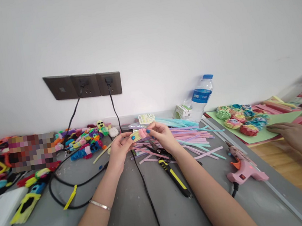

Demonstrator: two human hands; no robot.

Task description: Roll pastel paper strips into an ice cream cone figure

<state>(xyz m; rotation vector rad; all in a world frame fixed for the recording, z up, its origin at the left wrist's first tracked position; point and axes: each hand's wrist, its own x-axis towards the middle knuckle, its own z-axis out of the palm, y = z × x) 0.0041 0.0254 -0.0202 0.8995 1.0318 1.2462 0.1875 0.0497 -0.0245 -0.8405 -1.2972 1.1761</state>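
My left hand [122, 145] pinches a pale yellow pipe-cleaner piece [135, 135] above the grey table. Fingers of my right hand [161, 135] close on a pink pipe-cleaner coil [143, 132] at its right end. The two pieces meet between my fingertips; whether they are joined I cannot tell. A long yellow stem [101, 155] slants down to the left below my left hand. Pliers with black-and-yellow handles [175, 179] lie under my right wrist, their jaws partly hidden. Loose pink, purple and turquoise pipe cleaners [195, 133] spread behind and right of my right hand.
A pink glue gun [245, 172] lies at right, near the table edge. Black cables [143, 181] cross the table from wall sockets [85, 85]. A water bottle [201, 96] leans by the wall. Colourful pipe-cleaner figures [87, 150] crowd the left. Another person's hands [294, 132] handle paper at far right.
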